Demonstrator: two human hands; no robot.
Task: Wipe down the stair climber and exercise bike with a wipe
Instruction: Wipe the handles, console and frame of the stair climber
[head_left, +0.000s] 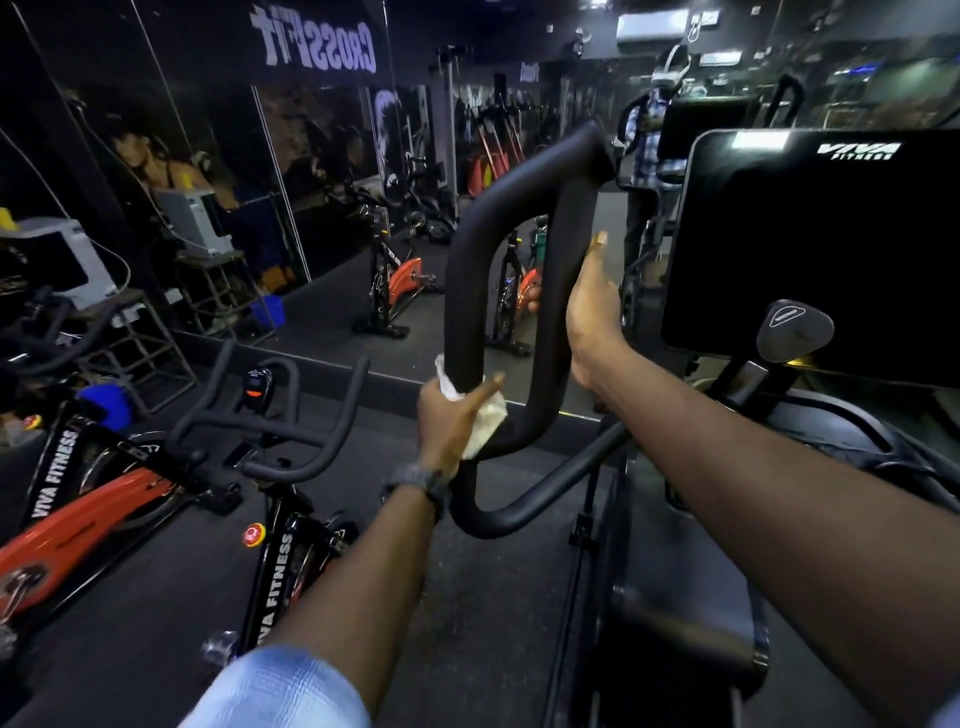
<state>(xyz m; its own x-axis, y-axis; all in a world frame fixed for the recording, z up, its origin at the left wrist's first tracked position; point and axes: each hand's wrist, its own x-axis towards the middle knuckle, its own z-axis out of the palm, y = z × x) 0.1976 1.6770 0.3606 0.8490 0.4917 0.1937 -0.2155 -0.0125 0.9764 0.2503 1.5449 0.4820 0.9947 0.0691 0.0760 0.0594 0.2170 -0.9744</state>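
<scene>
The stair climber (810, 249) filled the right side, its glossy black console cut off by the frame edge. Its looped handle (524, 291), a smooth matte black tube bent into a tall closed loop, stood centre. Left of it stood the exercise bike (270, 519), black frame, curved bars, lower part dim. The right hand (592, 312) gripped the loop's right bar, fingers hidden behind it. The left hand (449, 415) clutched the crumpled white wipe (485, 415) against the loop's left bar, low down; the wipe was partly hidden by thumb and palm.
</scene>
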